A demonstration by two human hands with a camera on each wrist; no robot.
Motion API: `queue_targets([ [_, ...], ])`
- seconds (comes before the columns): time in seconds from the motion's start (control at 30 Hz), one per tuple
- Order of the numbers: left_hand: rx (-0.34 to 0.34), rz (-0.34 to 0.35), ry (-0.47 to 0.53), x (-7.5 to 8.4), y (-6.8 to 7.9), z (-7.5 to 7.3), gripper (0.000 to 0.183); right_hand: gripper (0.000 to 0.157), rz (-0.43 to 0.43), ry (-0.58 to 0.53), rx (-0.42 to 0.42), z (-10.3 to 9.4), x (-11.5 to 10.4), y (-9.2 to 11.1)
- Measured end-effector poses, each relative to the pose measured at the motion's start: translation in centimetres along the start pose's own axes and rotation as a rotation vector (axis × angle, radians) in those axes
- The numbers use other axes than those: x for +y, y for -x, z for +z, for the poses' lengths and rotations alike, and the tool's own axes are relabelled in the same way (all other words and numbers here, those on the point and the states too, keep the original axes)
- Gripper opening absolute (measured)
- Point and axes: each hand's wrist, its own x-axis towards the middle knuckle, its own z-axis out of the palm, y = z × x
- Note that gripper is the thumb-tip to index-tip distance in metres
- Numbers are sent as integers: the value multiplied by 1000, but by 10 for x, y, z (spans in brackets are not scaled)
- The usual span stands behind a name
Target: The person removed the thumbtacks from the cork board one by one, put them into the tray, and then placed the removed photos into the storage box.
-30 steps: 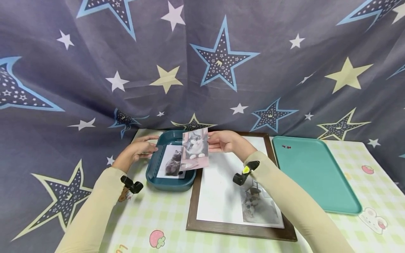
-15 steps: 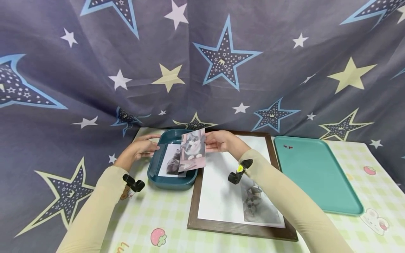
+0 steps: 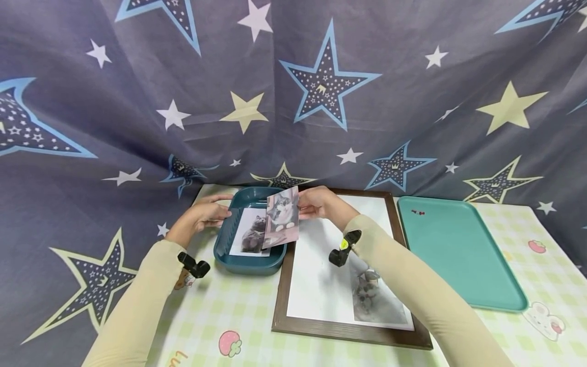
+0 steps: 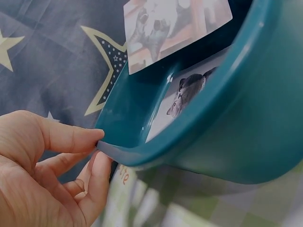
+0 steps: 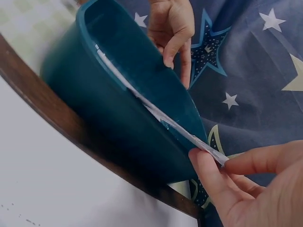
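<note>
My right hand [image 3: 314, 203] pinches the edge of a cat photo [image 3: 282, 218] with a pink background, between thumb and fingers. In the right wrist view this photo shows edge-on, tilted over the near rim of a dark teal basin [image 3: 249, 265]. My left hand [image 4: 57, 165] pinches the basin's rim at its left side. Inside the basin lies another photo [image 3: 247, 234], showing a grey cat on white, partly covered by the held one in the head view.
A brown wooden frame [image 3: 348, 334] with a white board lies right of the basin, and a greyish cat photo [image 3: 378, 300] is on its lower right. Farther right is a green tray [image 3: 463, 255] with small red items [image 3: 418, 212]. A starry curtain hangs behind.
The held photo first shifts slightly left over the basin with my right hand, then tilts a little more. My left hand stays at the basin rim. The head view shifts slightly.
</note>
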Motion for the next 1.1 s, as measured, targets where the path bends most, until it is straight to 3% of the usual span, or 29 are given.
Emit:
queue_targets([
  [0.43,-3,-13,2,1,0,1,71,36,-86,83,70,9,1,2],
  [0.9,2,-9,4,0,-1,1,71,27,-136,113,80,21,-3,3],
  [1.1,9,-13,6,0,-2,1,72,12,-148,126,96,26,-4,3],
])
